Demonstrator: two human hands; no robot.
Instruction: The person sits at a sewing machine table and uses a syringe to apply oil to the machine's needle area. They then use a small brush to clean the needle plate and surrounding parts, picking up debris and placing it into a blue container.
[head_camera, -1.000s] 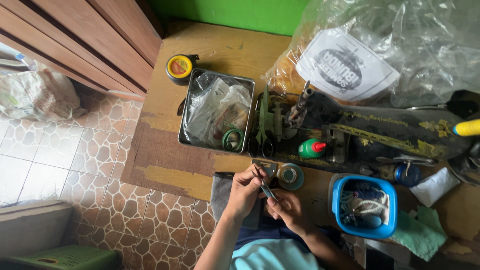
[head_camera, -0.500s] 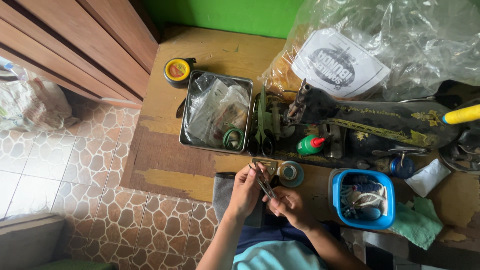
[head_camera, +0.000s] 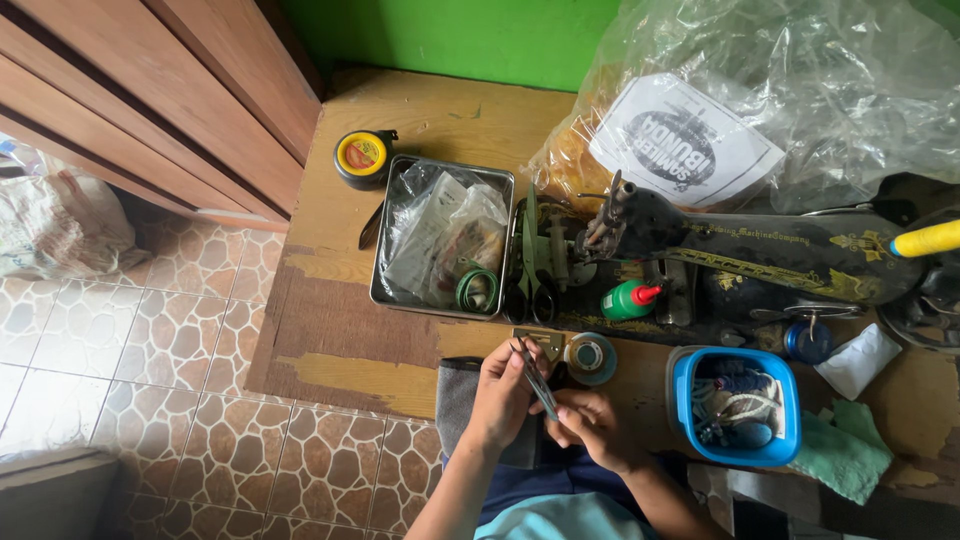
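Both hands share the grip on thin metal tweezers (head_camera: 536, 378): the left hand (head_camera: 503, 395) pinches the upper part, the right hand (head_camera: 592, 425) the lower tip, at the table's (head_camera: 330, 370) near edge. They look light, stiff and slippery, best taken mid-shaft. Both wrists bend inward over the lap.

Whatever the fingers (head_camera: 560, 415) pinched at the lower end of the thin metal tool (head_camera: 537, 378) was too small to tell. Below the fingers, both forearms ran off the bottom edge. Under the left hand (head_camera: 503, 398), the grey cloth (head_camera: 458, 410) was partly covered. Far right of the fingers, the black sewing machine (head_camera: 760, 262) and yellow spool (head_camera: 927, 240) were cut by the edge. The contents of the blue tub (head_camera: 683, 385) were a tangle, unclear.
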